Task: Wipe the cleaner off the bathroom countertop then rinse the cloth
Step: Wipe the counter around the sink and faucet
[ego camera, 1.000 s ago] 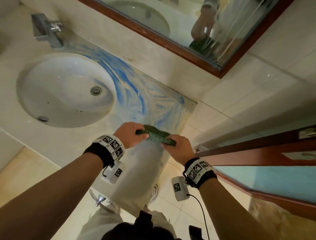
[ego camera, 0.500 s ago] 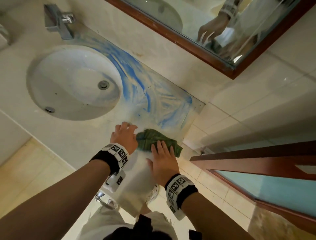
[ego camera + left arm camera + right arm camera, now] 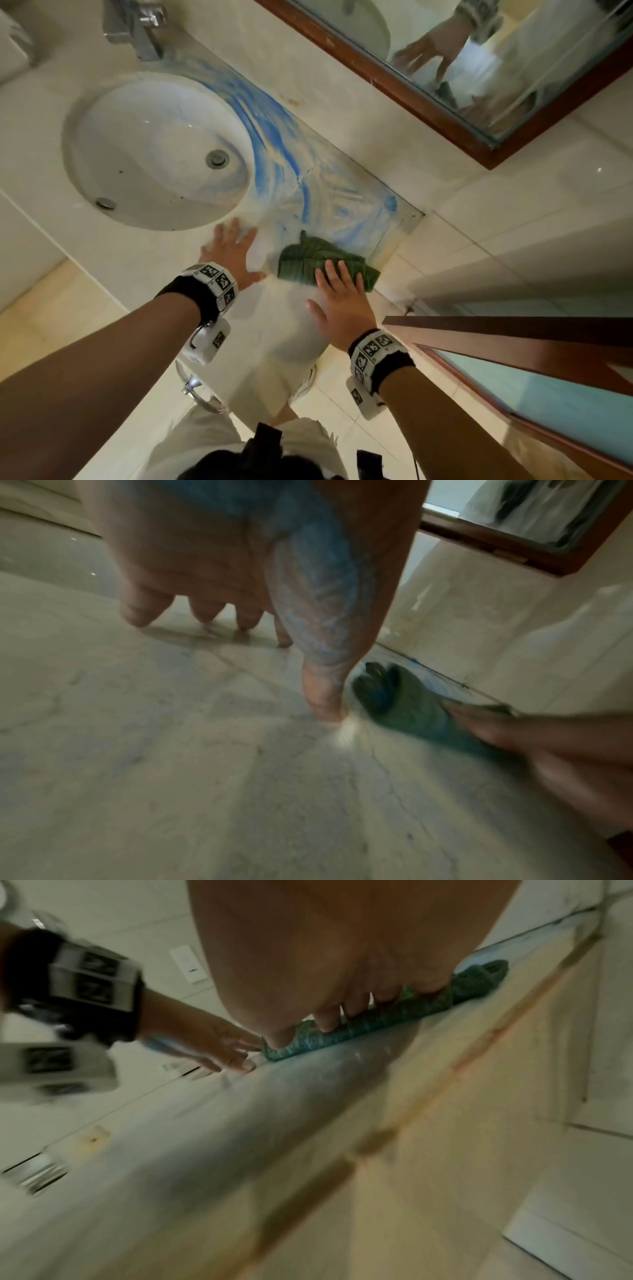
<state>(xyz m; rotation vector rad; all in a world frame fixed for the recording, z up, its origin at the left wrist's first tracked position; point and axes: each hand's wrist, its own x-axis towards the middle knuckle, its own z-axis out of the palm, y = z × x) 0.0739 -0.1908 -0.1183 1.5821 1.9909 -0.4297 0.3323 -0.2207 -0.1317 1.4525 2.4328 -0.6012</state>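
Counter (image 3: 113, 260) of pale beige stone carries smeared blue cleaner (image 3: 274, 154) at 12 o'clock from the crumpled dark green cloth (image 3: 308, 262). Right hand (image 3: 342, 301) presses the cloth's 5 o'clock edge, grip released, fingers straight. Left hand (image 3: 231, 251) lies flat at its 9 o'clock, grip released, apart from it.

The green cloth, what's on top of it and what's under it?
The right hand lies on the green cloth, fingers flat. Under it is the countertop; any blue cleaner beneath is hidden.
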